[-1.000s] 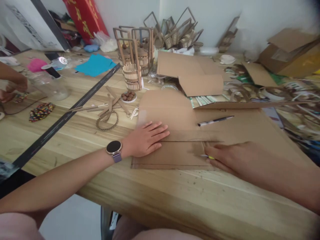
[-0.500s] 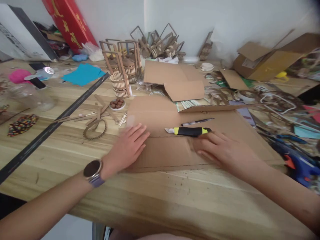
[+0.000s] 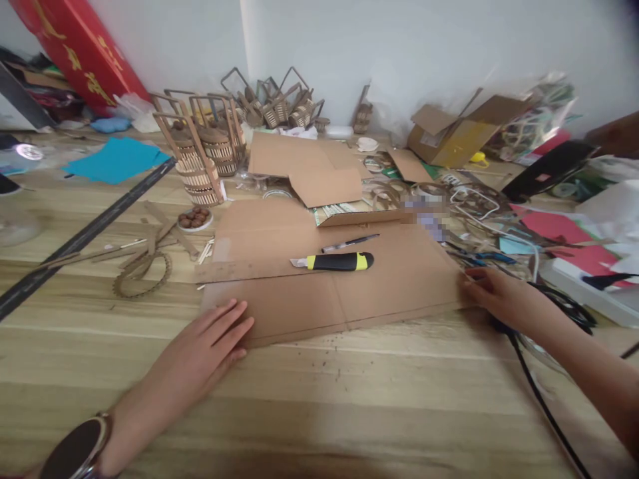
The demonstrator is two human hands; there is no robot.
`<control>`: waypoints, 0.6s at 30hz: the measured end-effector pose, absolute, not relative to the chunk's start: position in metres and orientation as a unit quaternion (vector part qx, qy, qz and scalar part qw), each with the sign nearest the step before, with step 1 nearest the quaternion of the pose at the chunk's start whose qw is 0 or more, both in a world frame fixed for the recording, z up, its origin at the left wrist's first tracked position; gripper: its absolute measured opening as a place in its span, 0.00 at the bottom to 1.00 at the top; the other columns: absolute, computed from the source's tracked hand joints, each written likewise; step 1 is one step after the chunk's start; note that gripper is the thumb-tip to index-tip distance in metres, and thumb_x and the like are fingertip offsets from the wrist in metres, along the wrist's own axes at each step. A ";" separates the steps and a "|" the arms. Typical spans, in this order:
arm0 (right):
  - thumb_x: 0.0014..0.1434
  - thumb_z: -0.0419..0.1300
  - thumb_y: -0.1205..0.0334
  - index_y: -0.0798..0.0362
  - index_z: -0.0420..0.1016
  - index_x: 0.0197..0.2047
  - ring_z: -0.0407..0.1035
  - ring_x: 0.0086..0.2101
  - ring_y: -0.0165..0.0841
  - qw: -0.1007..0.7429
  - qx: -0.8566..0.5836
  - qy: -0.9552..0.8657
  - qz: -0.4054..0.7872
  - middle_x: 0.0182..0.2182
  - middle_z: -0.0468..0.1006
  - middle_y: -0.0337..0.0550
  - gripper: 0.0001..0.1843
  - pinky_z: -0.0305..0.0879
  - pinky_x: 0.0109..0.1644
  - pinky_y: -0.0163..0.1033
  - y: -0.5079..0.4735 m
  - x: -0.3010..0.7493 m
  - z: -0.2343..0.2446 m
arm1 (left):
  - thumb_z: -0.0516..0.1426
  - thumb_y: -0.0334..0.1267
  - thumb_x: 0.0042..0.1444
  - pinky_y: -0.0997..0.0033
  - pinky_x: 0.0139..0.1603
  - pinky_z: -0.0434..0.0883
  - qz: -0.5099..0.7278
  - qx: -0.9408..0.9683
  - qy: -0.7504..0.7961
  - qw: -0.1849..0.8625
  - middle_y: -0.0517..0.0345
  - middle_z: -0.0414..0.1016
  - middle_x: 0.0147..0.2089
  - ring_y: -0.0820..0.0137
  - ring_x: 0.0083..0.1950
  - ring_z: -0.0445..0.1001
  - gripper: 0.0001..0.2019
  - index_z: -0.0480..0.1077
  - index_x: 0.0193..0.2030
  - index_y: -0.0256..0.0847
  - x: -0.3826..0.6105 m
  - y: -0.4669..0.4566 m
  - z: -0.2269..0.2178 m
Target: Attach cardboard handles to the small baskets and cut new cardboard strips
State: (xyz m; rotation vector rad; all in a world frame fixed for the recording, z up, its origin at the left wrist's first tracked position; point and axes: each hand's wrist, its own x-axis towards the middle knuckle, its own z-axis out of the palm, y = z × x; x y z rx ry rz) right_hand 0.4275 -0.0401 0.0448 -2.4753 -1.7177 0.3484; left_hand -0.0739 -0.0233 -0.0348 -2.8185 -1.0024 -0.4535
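A large brown cardboard sheet (image 3: 394, 286) lies flat before me, with a dark line running across its left part. My left hand (image 3: 210, 342) rests at its front left corner, fingers stretched out and touching it. At the right end, my right hand (image 3: 492, 289) has its fingers bent closed on the cardboard's edge; the fingertips are partly hidden. On the sheet lies a black and yellow utility knife (image 3: 339, 262), its blade out and pointing left. A pen (image 3: 350, 243) lies just behind it. Neither hand touches the knife or pen.
Small bamboo baskets (image 3: 197, 176) stand at the back left, near a dish of brown beads (image 3: 194, 218). More cardboard pieces (image 3: 324, 186) lie behind the sheet. An open carton (image 3: 464, 130) stands at the back right. A black cable (image 3: 544, 406) hangs toward the front right.
My right hand has left the knife's end and moved right to the cardboard's edge. My left hand has shifted toward the front left corner. The view has turned right.
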 end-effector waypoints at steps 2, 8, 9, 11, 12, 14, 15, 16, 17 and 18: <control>0.62 0.51 0.60 0.62 0.72 0.48 0.75 0.35 0.44 0.078 -0.824 -0.548 0.126 0.40 0.79 0.70 0.17 0.66 0.43 0.49 -0.042 0.428 0.044 | 0.50 0.44 0.67 0.55 0.62 0.70 -0.165 -0.924 -0.340 0.053 0.48 0.71 0.62 0.57 0.63 0.69 0.18 0.73 0.56 0.40 -0.078 -0.027 -0.032; 0.61 0.54 0.61 0.53 0.66 0.58 0.76 0.39 0.41 0.280 -0.826 -0.418 0.253 0.45 0.78 0.66 0.21 0.70 0.43 0.46 -0.062 0.416 0.059 | 0.54 0.47 0.63 0.64 0.54 0.77 -0.210 -0.830 -0.440 -0.270 0.59 0.77 0.56 0.62 0.54 0.77 0.15 0.74 0.54 0.55 -0.059 -0.077 -0.005; 0.60 0.55 0.62 0.50 0.66 0.58 0.76 0.43 0.41 0.335 -0.813 -0.374 0.294 0.49 0.77 0.65 0.22 0.70 0.45 0.45 -0.066 0.411 0.062 | 0.53 0.47 0.64 0.67 0.47 0.79 -0.207 -0.764 -0.467 -0.395 0.59 0.80 0.52 0.63 0.49 0.79 0.14 0.74 0.53 0.55 -0.050 -0.085 -0.002; 0.58 0.57 0.64 0.46 0.69 0.55 0.73 0.50 0.42 0.411 -0.785 -0.308 0.348 0.54 0.74 0.63 0.21 0.70 0.46 0.43 -0.076 0.402 0.066 | 0.50 0.50 0.66 0.66 0.39 0.81 -0.219 -0.567 -0.514 -0.605 0.53 0.80 0.50 0.64 0.41 0.82 0.18 0.74 0.54 0.49 -0.031 -0.095 0.002; 0.56 0.58 0.65 0.45 0.72 0.52 0.71 0.53 0.44 0.431 -0.776 -0.288 0.359 0.55 0.74 0.61 0.19 0.71 0.45 0.43 -0.080 0.398 0.066 | 0.51 0.51 0.65 0.64 0.43 0.81 -0.232 -0.468 -0.518 -0.678 0.51 0.79 0.52 0.63 0.43 0.82 0.19 0.73 0.56 0.46 -0.021 -0.096 0.003; 0.54 0.58 0.65 0.43 0.77 0.42 0.69 0.55 0.45 0.445 -0.775 -0.272 0.358 0.54 0.76 0.58 0.13 0.71 0.41 0.42 -0.087 0.394 0.063 | 0.54 0.46 0.65 0.65 0.52 0.78 -0.269 -0.293 -0.510 -0.762 0.49 0.78 0.55 0.65 0.49 0.81 0.16 0.72 0.55 0.42 -0.003 -0.091 0.003; 0.54 0.58 0.65 0.42 0.79 0.38 0.70 0.54 0.45 0.442 -0.777 -0.277 0.353 0.52 0.78 0.56 0.11 0.72 0.40 0.43 -0.089 0.392 0.061 | 0.54 0.42 0.65 0.68 0.53 0.77 -0.299 -0.230 -0.512 -0.772 0.49 0.78 0.55 0.66 0.49 0.80 0.14 0.73 0.52 0.41 0.004 -0.087 0.003; 0.55 0.57 0.63 0.41 0.79 0.35 0.73 0.52 0.44 0.431 -0.781 -0.297 0.342 0.49 0.80 0.56 0.11 0.72 0.39 0.43 -0.092 0.392 0.059 | 0.54 0.39 0.66 0.71 0.53 0.77 -0.320 -0.181 -0.515 -0.774 0.49 0.78 0.55 0.67 0.49 0.80 0.11 0.73 0.50 0.39 0.009 -0.082 0.004; 0.56 0.54 0.62 0.40 0.80 0.34 0.75 0.49 0.44 0.406 -0.788 -0.337 0.317 0.46 0.81 0.56 0.12 0.72 0.38 0.43 -0.094 0.391 0.057 | 0.54 0.36 0.66 0.72 0.53 0.77 -0.335 -0.146 -0.520 -0.772 0.49 0.78 0.55 0.69 0.49 0.81 0.09 0.73 0.48 0.39 0.014 -0.078 0.005; 0.59 0.51 0.60 0.39 0.81 0.34 0.77 0.45 0.42 0.358 -0.801 -0.401 0.262 0.43 0.83 0.55 0.16 0.73 0.37 0.43 -0.095 0.391 0.055 | 0.53 0.35 0.66 0.74 0.52 0.77 -0.344 -0.124 -0.525 -0.769 0.50 0.78 0.54 0.70 0.47 0.81 0.08 0.72 0.48 0.39 0.017 -0.075 0.005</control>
